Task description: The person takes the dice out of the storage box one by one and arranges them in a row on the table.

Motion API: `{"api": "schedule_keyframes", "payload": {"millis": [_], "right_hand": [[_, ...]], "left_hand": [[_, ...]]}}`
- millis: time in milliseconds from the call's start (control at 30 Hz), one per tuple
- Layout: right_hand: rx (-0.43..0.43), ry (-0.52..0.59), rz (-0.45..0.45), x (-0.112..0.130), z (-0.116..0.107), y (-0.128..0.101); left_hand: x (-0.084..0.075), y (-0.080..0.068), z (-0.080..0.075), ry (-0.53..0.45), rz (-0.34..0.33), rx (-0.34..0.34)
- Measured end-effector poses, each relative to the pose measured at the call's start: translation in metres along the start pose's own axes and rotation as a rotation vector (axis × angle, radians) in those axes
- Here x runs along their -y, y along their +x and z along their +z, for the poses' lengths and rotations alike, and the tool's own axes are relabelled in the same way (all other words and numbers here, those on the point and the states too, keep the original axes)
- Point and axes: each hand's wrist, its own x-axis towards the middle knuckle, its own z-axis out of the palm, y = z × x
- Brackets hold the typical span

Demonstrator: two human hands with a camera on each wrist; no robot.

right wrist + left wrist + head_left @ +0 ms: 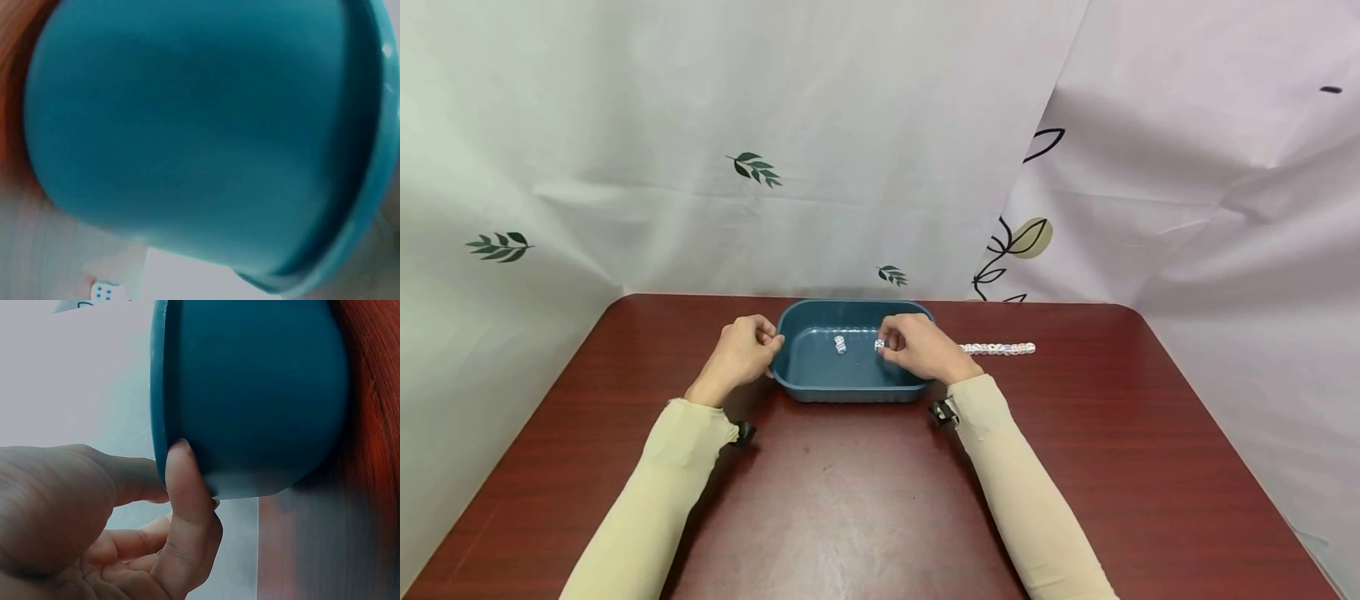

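Observation:
A dark blue-green plastic tray (842, 390) sits on the table between both hands. My left hand (737, 357) pinches its left rim; in the left wrist view a finger (184, 481) lies against the outer wall just under the lip. My right hand (922, 348) reaches over the tray's right side and pinches a white die (879, 344) between thumb and fingertips. Two other white dice (840, 344) lie together on the tray floor. The tray's wall (187, 125) fills most of the right wrist view and hides the right fingertips there.
Right of the tray, a straight row of white dice (1000, 349) runs along the dark red wooden table (850, 500); one die (107, 291) shows low in the right wrist view. Behind the table hangs a pale leaf-patterned cloth (850, 167).

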Motion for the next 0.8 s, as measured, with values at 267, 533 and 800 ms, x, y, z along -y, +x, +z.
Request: {"api": "schedule_keyframes", "payload": {"millis": [267, 533, 800], "right_hand": [[0.03, 0.038, -0.013, -0.004, -0.005, -0.007], [0.021, 0.054, -0.017, -0.007, -0.012, -0.01], [-0.01, 0.062, -0.012, -0.013, -0.025, -0.014]], "left_hand": [[0.001, -0.002, 0.0, 0.0, -0.008, 0.009], [0.001, -0.002, 0.0, 0.0, -0.006, 0.01], [-0.001, 0.0, 0.0, 0.005, 0.003, 0.006]]}}
